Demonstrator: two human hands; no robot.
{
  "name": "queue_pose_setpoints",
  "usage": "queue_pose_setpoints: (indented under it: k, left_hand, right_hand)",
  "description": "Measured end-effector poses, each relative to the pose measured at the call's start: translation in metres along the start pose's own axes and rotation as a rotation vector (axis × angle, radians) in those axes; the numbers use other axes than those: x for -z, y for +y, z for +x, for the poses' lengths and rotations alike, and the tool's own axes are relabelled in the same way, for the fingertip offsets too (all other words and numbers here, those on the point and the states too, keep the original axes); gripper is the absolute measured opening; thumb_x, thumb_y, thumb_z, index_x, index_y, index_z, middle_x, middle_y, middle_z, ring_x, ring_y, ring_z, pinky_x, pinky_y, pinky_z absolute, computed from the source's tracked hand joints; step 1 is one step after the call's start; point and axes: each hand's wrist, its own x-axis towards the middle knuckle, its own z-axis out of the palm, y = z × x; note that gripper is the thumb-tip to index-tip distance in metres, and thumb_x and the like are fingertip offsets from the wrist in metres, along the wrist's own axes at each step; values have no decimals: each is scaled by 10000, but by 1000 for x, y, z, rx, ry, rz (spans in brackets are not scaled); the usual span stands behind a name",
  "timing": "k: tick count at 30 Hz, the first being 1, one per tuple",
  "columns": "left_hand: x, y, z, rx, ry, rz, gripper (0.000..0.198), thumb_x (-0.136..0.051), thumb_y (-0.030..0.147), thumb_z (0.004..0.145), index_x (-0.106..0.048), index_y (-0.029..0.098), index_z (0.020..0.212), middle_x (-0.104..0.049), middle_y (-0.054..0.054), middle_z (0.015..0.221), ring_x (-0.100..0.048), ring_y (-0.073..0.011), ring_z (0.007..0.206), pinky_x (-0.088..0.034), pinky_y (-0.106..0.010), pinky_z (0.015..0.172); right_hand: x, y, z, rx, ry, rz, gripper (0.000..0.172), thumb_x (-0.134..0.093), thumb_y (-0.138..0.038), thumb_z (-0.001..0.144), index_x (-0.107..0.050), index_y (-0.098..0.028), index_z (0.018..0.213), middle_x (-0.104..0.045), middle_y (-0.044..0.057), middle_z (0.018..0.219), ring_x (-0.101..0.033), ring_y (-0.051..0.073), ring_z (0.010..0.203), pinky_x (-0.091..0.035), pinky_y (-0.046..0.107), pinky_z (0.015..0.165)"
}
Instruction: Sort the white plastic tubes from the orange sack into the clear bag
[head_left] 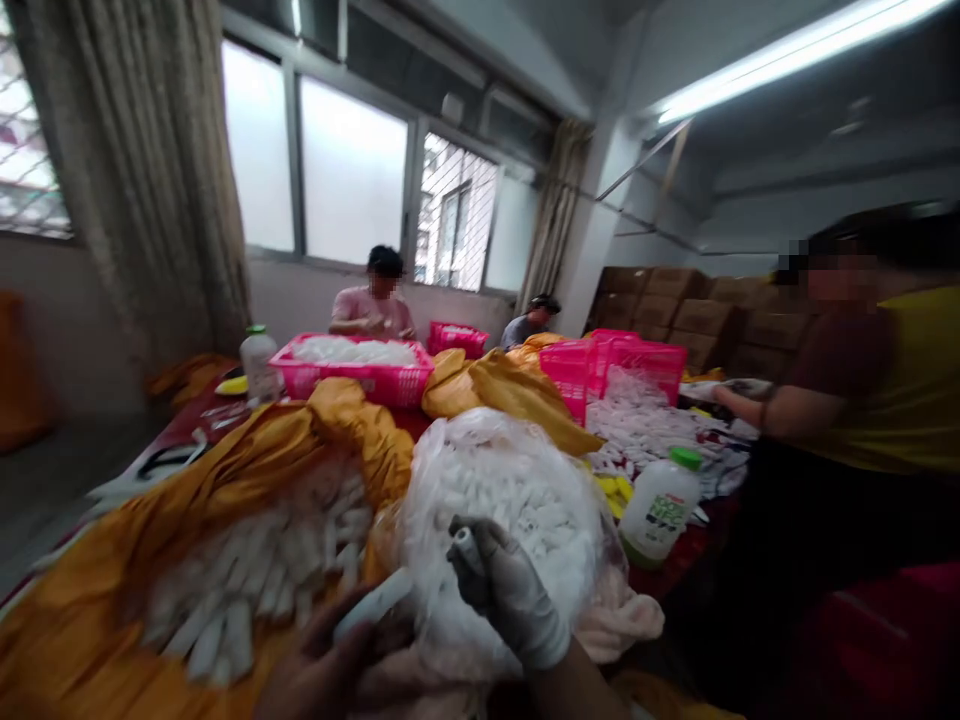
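My left hand (322, 660), low in the view and dark in the dim light, grips a white plastic tube (373, 604) that points up and to the right. My right hand (514, 595) wears a white, grey-smudged glove and pinches a short white tube (466, 550). Just behind it bulges a clear plastic bag (502, 500) full of small white pieces, touching the gloved hand. To the left, a heap of white tubes (255, 560) lies on a folded orange-yellow cloth (75, 600).
A white bottle with a green cap (660, 505) stands to the right of the bag. Pink baskets (351, 370) of white items, more loose white pieces and several stacked cardboard boxes (667, 315) lie beyond. A co-worker (847, 360) reaches in from the right; others sit farther back.
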Motion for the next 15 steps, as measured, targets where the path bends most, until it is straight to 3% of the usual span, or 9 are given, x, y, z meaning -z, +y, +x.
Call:
queue_pose_setpoints:
  k: [3,6,11,13,15]
  left_hand:
    - [-16,1,-13,-9,-48,-118,513,-796,475,549,-716,168,952,-750,-62,809,-690,-243,771,-555,-303,694]
    - [-19,0,-15,-38,-53,11,411,-758,400,613,-716,168,950,-736,-64,871,-668,-224,790,-538,-305,702]
    - [-18,4,-19,-205,-213,464,272,-632,295,726,-713,206,970,-704,-60,1014,-625,-234,951,-484,-347,880]
    - [-20,4,-24,-193,-294,579,326,-569,310,777,-675,197,1064,-713,-66,964,-645,-219,853,-506,-336,814]
    - [-24,2,-30,-189,-329,653,384,-525,348,817,-622,193,1154,-712,-74,971,-646,-219,826,-507,-328,786]
  right_hand:
    - [-9,-5,-16,-95,-50,-88,473,-547,-651,749,-504,-180,755,-473,-55,493,-299,33,329,-169,165,305]
    - [-8,-18,-19,-145,-179,-368,414,-508,-582,815,-493,-183,705,-487,-46,538,-407,56,409,-273,170,361]
    - [-3,-32,-16,75,-391,-971,242,-542,-369,841,-563,-192,677,-550,-24,605,-488,101,566,-372,232,552]
    - [-6,-27,-14,169,-305,-920,152,-597,-344,802,-604,-203,745,-595,-13,679,-517,112,611,-395,245,588]
    - [-11,-16,-14,229,-107,-639,158,-622,-357,786,-603,-223,867,-620,-8,794,-536,104,619,-423,239,573]
